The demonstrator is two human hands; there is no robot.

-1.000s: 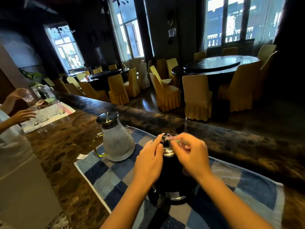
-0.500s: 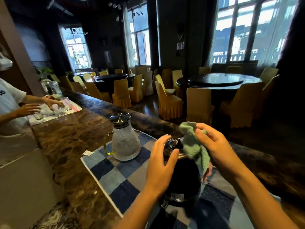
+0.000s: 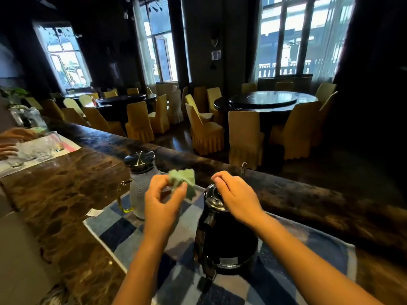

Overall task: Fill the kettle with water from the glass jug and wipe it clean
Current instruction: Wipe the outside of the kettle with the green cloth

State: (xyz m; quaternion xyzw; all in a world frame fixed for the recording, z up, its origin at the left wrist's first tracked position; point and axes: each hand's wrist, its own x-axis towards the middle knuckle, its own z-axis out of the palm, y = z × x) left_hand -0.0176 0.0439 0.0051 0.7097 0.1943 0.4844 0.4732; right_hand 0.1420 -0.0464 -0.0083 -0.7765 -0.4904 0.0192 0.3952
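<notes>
A black kettle [image 3: 224, 243] with a shiny metal lid [image 3: 212, 198] stands on a blue checked cloth mat [image 3: 123, 230]. My right hand [image 3: 237, 198] rests on the top of the kettle, fingers curled over the lid. My left hand [image 3: 163, 201] hovers left of the kettle and pinches a small green cloth [image 3: 184, 180] between thumb and fingers. Behind my left hand stands the textured glass jug [image 3: 137, 190] with a metal lid and a yellow-tinted handle, partly hidden by the hand.
The mat lies on a dark marble counter [image 3: 66, 194] with a raised ledge behind it. At the far left another person's hands [image 3: 8, 148] handle several glasses [image 3: 41, 148] on a white sheet. A paper scrap [image 3: 95, 212] lies beside the mat. Tables and yellow chairs fill the room beyond.
The green cloth has passed from my right hand to my left hand. My left hand left the kettle's side; my right hand came down onto the kettle's lid.
</notes>
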